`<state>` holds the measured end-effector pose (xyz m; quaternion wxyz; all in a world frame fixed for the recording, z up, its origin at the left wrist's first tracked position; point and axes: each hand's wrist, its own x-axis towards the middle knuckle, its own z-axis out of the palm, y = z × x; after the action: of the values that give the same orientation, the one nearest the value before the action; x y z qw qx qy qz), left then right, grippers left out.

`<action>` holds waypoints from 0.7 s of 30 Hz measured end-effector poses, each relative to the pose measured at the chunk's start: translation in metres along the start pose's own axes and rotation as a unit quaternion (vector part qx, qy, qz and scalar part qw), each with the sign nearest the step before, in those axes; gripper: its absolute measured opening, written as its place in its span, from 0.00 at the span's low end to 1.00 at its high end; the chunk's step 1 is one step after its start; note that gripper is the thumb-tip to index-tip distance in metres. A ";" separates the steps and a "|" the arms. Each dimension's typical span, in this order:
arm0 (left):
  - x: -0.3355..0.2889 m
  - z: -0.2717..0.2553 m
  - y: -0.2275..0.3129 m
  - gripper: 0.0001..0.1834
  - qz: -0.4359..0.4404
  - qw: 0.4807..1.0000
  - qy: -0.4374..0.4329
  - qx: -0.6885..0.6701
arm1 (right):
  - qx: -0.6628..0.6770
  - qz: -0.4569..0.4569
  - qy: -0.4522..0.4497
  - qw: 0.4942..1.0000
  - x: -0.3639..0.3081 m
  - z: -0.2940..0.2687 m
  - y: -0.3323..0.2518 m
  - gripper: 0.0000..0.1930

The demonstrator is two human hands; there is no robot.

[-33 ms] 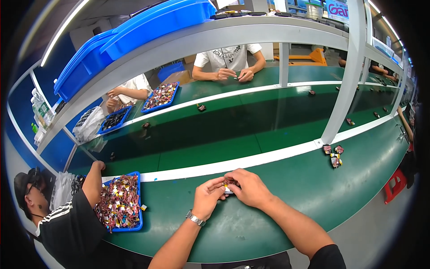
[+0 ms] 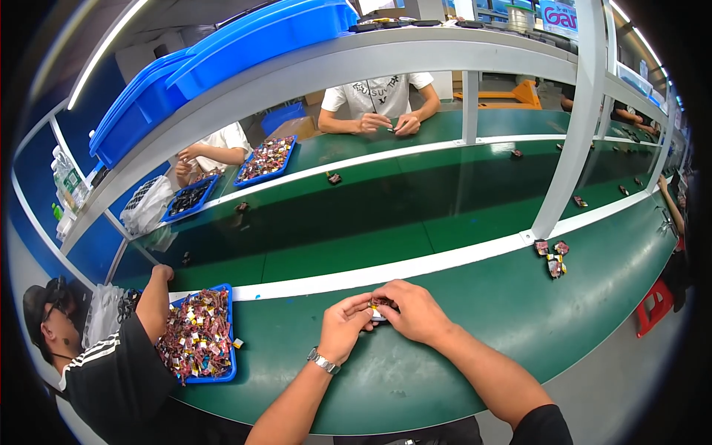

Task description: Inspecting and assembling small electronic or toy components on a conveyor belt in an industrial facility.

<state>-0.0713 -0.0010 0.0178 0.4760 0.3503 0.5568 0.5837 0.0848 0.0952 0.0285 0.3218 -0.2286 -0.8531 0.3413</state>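
Observation:
Both hands meet over the green bench in front of me, pinching one small wired electronic part (image 2: pixel 379 314) that shows dark reddish wiring and a pale white-and-yellow piece. My left hand (image 2: pixel 343 326), with a metal-banded watch at the wrist, grips its left side, fingers closed. From the right, my right hand (image 2: pixel 414 311) curls over the top, its thumb and fingers closed on the same part. Much of the part is hidden by the fingers. Several similar wired parts (image 2: pixel 555 265) lie in a loose group on the bench to the right.
A blue tray (image 2: pixel 232 334) heaped with wired parts stands left, beside a co-worker in a dark shirt (image 2: pixel 130 371). Beyond the white rail (image 2: pixel 356 279), parts lie scattered along a dark green belt (image 2: pixel 348 230). A grey post (image 2: pixel 564 148) rises at right. Two co-workers sit opposite.

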 end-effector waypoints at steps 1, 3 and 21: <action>0.000 0.000 0.000 0.16 0.001 1.000 0.000 -0.001 | -0.001 -0.001 -0.001 1.000 0.000 0.000 0.001 0.11; -0.001 0.001 0.001 0.17 -0.009 1.000 0.001 0.001 | -0.009 -0.025 -0.019 0.999 -0.001 -0.001 0.004 0.09; -0.001 -0.001 -0.003 0.18 0.042 0.998 -0.034 -0.028 | 0.030 -0.055 -0.017 0.998 -0.002 -0.015 -0.003 0.09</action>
<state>-0.0713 -0.0018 0.0152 0.4792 0.3796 0.5088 0.6061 0.0962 0.0982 0.0379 0.3318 -0.1655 -0.8592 0.3526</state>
